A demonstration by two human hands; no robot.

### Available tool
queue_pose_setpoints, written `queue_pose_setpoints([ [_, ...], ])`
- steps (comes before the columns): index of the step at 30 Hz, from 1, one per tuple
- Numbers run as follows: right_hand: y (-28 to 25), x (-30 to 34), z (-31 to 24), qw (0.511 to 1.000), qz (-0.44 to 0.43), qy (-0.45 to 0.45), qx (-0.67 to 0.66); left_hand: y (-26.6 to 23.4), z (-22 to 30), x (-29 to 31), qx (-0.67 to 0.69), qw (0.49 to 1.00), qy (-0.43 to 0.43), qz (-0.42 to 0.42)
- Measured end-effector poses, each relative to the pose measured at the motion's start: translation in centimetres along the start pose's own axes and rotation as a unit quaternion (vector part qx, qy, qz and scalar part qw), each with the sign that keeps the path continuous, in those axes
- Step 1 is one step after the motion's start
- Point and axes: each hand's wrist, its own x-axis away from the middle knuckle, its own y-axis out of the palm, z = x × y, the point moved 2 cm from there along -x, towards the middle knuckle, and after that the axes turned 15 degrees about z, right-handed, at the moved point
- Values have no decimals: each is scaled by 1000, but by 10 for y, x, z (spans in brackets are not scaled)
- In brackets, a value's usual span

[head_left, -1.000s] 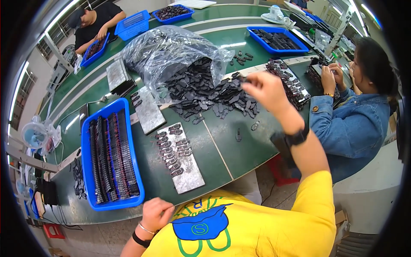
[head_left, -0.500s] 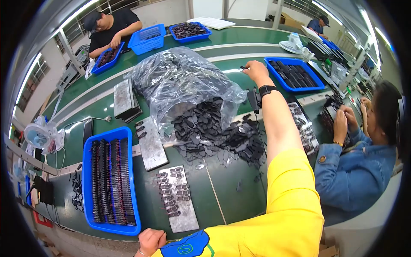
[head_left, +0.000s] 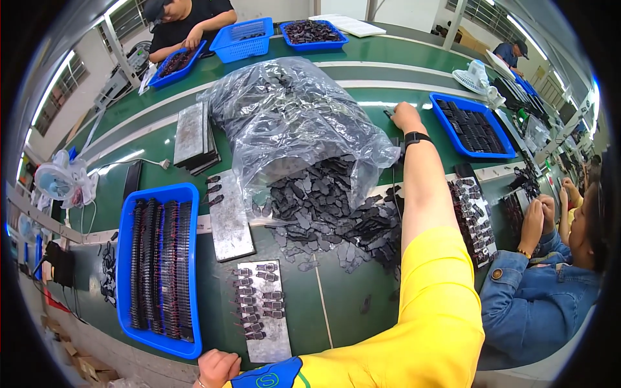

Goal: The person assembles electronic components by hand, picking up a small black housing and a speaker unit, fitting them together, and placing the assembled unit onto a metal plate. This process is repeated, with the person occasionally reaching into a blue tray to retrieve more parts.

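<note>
My right hand (head_left: 407,118) reaches far across the bench, a dark watch on its wrist. Its fingers are closed on a small black part (head_left: 389,114). It is between the clear plastic bag (head_left: 284,97) and a blue tray of black parts (head_left: 469,126). Flat black pieces (head_left: 310,194) spill from the bag's mouth. My left hand (head_left: 218,367) rests curled at the bench's near edge, with nothing visible in it. It is nearest a metal plate (head_left: 270,343) bearing two rows of small black parts and the lower corner of a long blue tray (head_left: 123,304).
The long tray holds rows of black parts with reddish wires. Another metal plate (head_left: 231,226) and a stack of plates (head_left: 189,136) are beside the bag. At right sits a person in a denim jacket (head_left: 537,304); another in black (head_left: 187,26) works across the bench.
The view has shifted, so the far trays and bag appear slightly farther right. My right arm stays stretched out with the small black part; my left hand stays curled at the edge.
</note>
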Motion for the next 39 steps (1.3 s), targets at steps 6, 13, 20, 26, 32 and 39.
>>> queue_pose_setpoints([
  [6, -58, -7, 15, 989, 42, -139, -8, 2, 3, -12, 41, 999, 0, 10],
  [13, -249, 21, -16, 975, -16, -209, -80, -2, 2, -17, 79, 996, 20, 21],
  [20, -319, 256, -113, 943, -89, -244, -208, -4, 0, -12, 119, 992, 35, 36],
  [26, -237, 397, -140, 924, -74, -197, -318, -11, 2, -7, 159, 985, 57, 31],
  [32, -185, 390, -178, 947, -21, -206, -245, -11, 1, -7, 152, 986, 62, 35],
  [39, -190, 399, -171, 908, -45, -318, -271, -10, -3, -8, 153, 987, 43, 33],
])
